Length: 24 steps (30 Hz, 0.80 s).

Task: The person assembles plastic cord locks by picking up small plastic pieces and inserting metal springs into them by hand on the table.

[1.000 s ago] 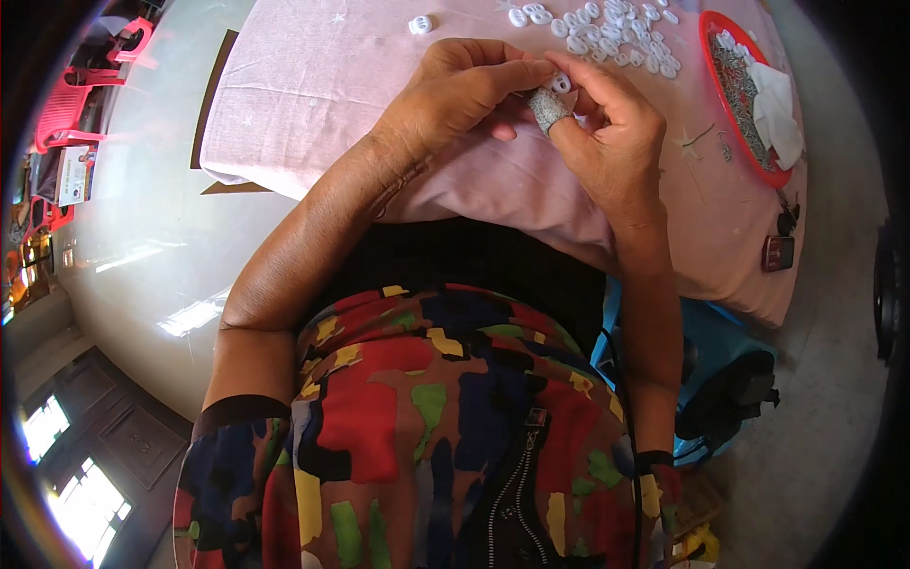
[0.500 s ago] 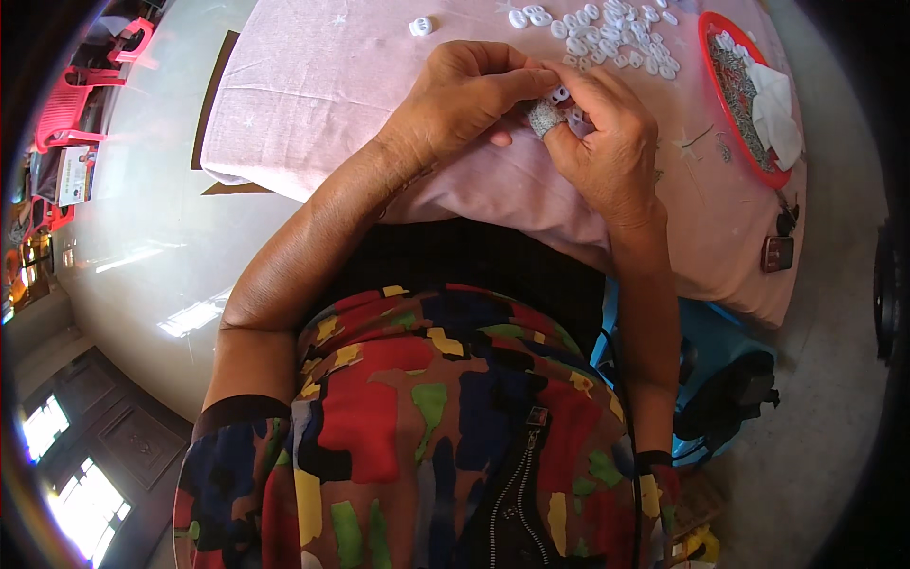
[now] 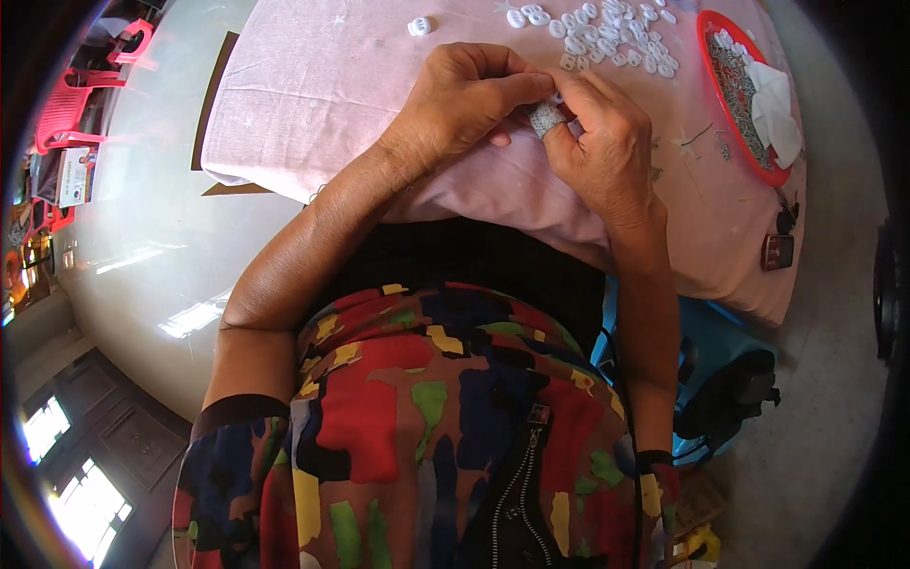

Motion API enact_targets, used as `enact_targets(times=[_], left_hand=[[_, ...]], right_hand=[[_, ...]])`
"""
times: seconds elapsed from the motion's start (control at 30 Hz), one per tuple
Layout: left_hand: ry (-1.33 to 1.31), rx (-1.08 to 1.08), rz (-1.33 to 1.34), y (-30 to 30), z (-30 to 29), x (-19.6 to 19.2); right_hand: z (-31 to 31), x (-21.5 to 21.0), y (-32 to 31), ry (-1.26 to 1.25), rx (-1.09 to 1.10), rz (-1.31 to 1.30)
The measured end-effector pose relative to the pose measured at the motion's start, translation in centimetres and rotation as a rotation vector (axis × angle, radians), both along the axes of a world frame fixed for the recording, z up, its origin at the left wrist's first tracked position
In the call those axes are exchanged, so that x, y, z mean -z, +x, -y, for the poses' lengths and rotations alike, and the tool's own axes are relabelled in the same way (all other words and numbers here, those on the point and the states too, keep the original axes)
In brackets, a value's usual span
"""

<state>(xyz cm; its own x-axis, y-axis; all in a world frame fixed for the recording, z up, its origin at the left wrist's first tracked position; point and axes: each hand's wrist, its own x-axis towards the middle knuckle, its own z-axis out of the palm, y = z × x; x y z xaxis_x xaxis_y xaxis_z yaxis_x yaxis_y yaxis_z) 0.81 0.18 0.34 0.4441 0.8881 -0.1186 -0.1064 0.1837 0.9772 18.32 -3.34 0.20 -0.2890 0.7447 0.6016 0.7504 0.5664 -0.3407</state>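
My left hand point(image 3: 464, 100) and my right hand point(image 3: 607, 137) meet fingertip to fingertip over the near part of the cloth-covered table. Both are closed in a pinch. Between the tips shows a sliver of a small white piece point(image 3: 557, 98), mostly hidden by my fingers. A grey speckled wrap point(image 3: 547, 120) covers part of my right thumb. Past my hands lies a scattered heap of small white oval pieces point(image 3: 607, 38) with openings in them. One more white oval piece point(image 3: 420, 27) rests apart, beyond my left hand.
A red tray point(image 3: 706, 57) at the right holds many small grey metal bits and a white tissue point(image 3: 773, 114). Near the right table edge lies a small dark device point(image 3: 777, 252). Pink chairs point(image 3: 62, 109) stand far left. A black bag point(image 3: 735, 398) is at lower right.
My right fingers have shifted slightly and curled in, so the white piece between the fingertips is now more hidden. My left hand has barely moved.
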Motion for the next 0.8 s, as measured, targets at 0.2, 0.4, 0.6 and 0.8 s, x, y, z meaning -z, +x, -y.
enact_targets(times=[0.2,0.4,0.6,0.8], left_hand=[[-0.029,-0.017,-0.017,-0.1,0.1,-0.1],[-0.055,0.013,-0.067,-0.2,0.1,-0.1],[-0.035,0.034,-0.037,-0.3,0.0,0.2],[0.045,-0.112,-0.106,-1.9,-0.8,-0.7]], right_hand=[[0.0,0.0,-0.1,-0.013,-0.024,-0.026],[0.0,0.0,-0.1,-0.035,-0.024,-0.032],[0.1,0.1,-0.3,-0.026,-0.036,-0.083],[1.0,-1.4,2.1,-0.224,0.053,-0.258]])
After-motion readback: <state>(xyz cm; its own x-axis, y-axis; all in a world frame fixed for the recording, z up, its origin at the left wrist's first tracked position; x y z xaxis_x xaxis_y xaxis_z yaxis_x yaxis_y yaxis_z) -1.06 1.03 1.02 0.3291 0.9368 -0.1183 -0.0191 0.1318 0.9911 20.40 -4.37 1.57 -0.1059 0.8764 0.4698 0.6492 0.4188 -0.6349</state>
